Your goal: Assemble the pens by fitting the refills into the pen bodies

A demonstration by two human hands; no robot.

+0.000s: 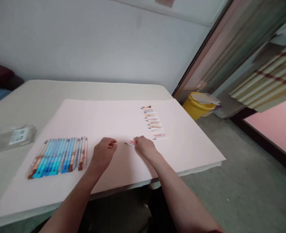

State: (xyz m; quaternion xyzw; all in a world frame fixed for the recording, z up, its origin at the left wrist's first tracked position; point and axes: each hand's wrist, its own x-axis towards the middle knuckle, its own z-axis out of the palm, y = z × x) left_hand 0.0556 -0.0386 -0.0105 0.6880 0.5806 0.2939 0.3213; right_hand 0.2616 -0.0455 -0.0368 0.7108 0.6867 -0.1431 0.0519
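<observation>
My right hand (pixel 145 147) rests on the sheet with its fingertips closed on a short pink-printed clear pen piece (pixel 131 141). A thin white pen refill (pixel 128 144) with a dark tip lies along that piece and runs under the fingers. To the left, my left hand (pixel 104 151) hovers over or rests on the sheet, fingers curled and a gap between thumb and forefinger, nothing in it. Just above the right hand is a similar pink-printed pen piece (pixel 159 135) with a thin white refill (pixel 161 138). Beyond it, several more such pairs (pixel 152 119) form a column.
Several blue, brown and clear pens (pixel 59 155) lie side by side at left on the pale pink sheet (pixel 104 116). A clear plastic bag with a white label (pixel 19 136) sits on the table (pixel 46 92). Beyond the right edge stands a yellow bucket (pixel 196 108).
</observation>
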